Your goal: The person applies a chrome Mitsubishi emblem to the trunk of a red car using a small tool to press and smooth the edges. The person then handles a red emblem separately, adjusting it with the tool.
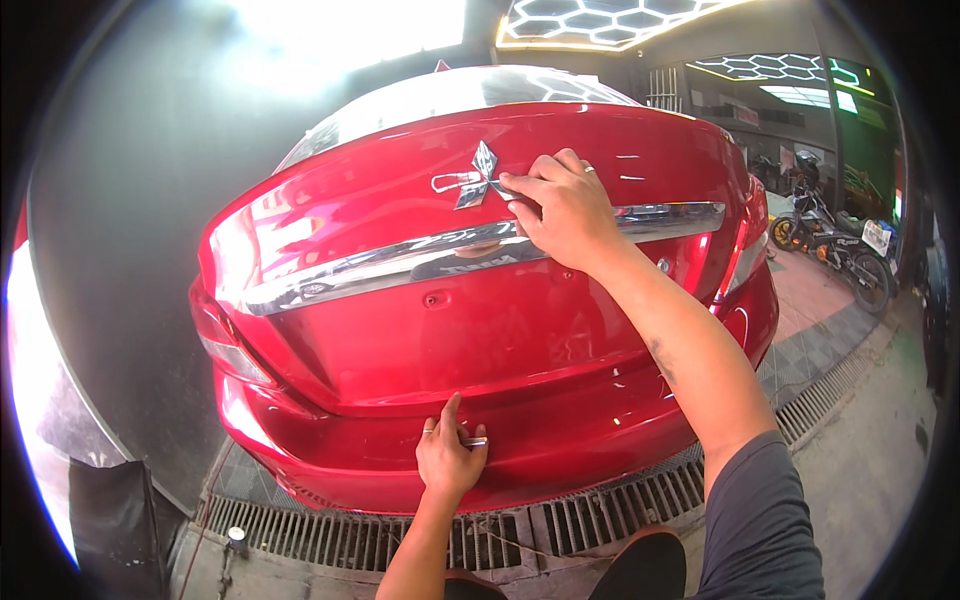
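- Right hand (562, 208) lies on the red car's trunk lid (400, 190), fingertips pinching the chrome emblem (478, 176) at its right edge.
- Left hand (447, 456) rests on the bumper (540, 450) below the emblem, fingers loosely curled around a small silvery piece (473, 441).
- Chrome strip (400, 262) runs just under the emblem.

Head cam, looking down, close to car rear (480, 330).

Hexagonal ceiling lights (600, 18) glow above a dark wall (120, 200); a metal drain grate (600, 515) crosses the floor, with motorcycles (835, 240) parked right.
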Demonstrator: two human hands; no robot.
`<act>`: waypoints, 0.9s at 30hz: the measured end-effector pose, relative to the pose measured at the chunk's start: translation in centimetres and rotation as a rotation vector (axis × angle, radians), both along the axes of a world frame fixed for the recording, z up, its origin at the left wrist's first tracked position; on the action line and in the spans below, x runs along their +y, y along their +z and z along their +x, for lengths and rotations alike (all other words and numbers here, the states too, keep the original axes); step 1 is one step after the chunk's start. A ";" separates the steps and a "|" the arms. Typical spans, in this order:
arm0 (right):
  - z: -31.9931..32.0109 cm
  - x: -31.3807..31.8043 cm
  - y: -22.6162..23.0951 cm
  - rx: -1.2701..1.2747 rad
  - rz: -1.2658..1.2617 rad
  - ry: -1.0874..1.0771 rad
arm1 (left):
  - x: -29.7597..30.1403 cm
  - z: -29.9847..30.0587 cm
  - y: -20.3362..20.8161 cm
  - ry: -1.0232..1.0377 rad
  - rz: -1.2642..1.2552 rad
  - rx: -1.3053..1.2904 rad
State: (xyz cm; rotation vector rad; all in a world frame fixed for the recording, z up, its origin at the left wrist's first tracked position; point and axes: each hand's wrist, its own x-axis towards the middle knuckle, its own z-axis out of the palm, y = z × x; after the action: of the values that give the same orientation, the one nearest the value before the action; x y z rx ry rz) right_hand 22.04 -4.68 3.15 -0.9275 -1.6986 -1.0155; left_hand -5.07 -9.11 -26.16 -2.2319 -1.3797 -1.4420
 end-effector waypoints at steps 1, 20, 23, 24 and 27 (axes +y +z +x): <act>0.0 0.0 0.0 0.002 -0.007 -0.003 | -0.1 0.1 0.1 0.004 0.002 0.001; -0.2 -0.2 0.7 0.022 -0.016 -0.011 | 0.1 0.0 -0.1 -0.002 0.016 -0.003; -0.3 0.2 0.6 0.046 -0.022 0.023 | 0.1 -0.1 -0.1 -0.004 0.002 0.001; -0.3 0.3 0.6 0.053 -0.018 0.032 | 0.1 -0.1 -0.1 -0.010 -0.008 0.002; -0.5 0.6 0.5 0.060 -0.009 0.050 | 0.2 -0.1 -0.2 -0.014 -0.025 0.005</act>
State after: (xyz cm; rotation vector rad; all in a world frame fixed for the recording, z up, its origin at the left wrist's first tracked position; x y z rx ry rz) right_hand 21.51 -4.06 3.70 -0.9087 -1.6694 -0.9383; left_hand -5.21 -8.91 -26.38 -2.2635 -1.3913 -1.4303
